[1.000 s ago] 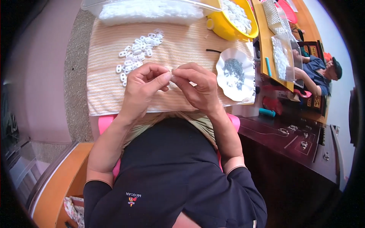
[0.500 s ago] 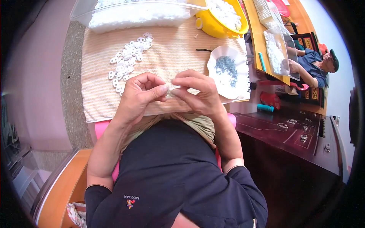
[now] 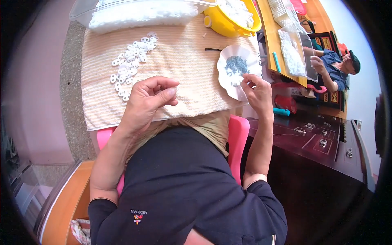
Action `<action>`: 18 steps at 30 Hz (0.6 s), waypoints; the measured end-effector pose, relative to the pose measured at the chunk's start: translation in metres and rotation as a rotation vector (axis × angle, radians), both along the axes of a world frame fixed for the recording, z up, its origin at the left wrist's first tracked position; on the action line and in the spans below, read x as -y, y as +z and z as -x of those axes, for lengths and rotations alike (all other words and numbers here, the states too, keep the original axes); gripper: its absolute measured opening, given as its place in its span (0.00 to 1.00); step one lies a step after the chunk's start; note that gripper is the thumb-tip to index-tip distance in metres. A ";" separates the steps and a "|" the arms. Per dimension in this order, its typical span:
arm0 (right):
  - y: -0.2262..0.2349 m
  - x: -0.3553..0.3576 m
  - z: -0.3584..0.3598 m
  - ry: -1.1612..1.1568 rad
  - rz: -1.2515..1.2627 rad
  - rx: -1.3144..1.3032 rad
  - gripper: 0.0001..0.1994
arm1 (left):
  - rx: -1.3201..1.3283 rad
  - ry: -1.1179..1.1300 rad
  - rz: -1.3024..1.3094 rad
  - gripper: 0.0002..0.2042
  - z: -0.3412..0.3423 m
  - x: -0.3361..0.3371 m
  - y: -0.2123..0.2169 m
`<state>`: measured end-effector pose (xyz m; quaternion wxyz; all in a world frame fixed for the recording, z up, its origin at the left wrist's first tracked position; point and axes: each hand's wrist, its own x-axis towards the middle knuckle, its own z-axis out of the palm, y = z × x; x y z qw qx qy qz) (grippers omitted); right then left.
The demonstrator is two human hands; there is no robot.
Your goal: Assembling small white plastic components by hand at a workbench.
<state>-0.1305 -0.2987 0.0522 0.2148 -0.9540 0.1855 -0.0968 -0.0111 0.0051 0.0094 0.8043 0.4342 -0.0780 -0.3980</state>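
Note:
My left hand (image 3: 151,100) is pinched, thumb against the curled fingers, above the striped towel. Something small and whitish seems to show at its fingertips, too small to name. To its left lies a loose pile of small white oval plastic pieces with holes (image 3: 130,59). Over the near right rim of a white wavy-edged dish (image 3: 224,83), my right hand (image 3: 259,94) has its thumb and fingertips drawn together. Whatever it may hold is hidden. Small dark screws (image 3: 237,64) and some tiny white parts lie in the dish.
A clear bin (image 3: 143,19) of white pieces and a yellow tub (image 3: 228,28) stand at the towel's (image 3: 192,61) far edge. A thin black strip (image 3: 213,49) lies left of the dish. Another person (image 3: 332,67) works at a wooden table on the right.
My right hand has moved right, away from my left hand, to the dish. My left hand keeps its pinch in nearly the same place. The whole view has shifted slightly.

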 end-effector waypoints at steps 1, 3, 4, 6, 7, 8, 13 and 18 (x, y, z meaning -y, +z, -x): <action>-0.001 0.001 0.001 0.005 0.044 -0.028 0.12 | -0.005 -0.007 -0.003 0.09 0.000 0.000 0.000; -0.002 0.003 0.000 0.009 0.087 -0.057 0.12 | -0.010 -0.015 -0.007 0.08 0.000 0.001 0.000; -0.003 0.003 0.000 0.017 0.089 -0.081 0.11 | -0.023 -0.019 -0.003 0.08 0.000 0.001 0.001; -0.003 0.002 -0.002 0.025 0.089 -0.106 0.11 | -0.036 -0.023 0.001 0.08 0.000 0.000 0.001; -0.002 -0.001 -0.004 0.022 0.097 -0.126 0.11 | -0.024 -0.029 -0.005 0.08 0.000 0.000 0.000; -0.002 -0.004 -0.006 0.019 0.106 -0.146 0.11 | -0.012 -0.036 -0.010 0.08 0.000 0.000 -0.001; -0.002 -0.005 -0.011 0.045 0.184 -0.198 0.09 | -0.028 -0.032 -0.019 0.07 0.000 0.000 0.003; 0.000 -0.004 -0.016 0.070 0.193 -0.286 0.09 | -0.043 -0.028 -0.018 0.07 0.000 0.000 0.004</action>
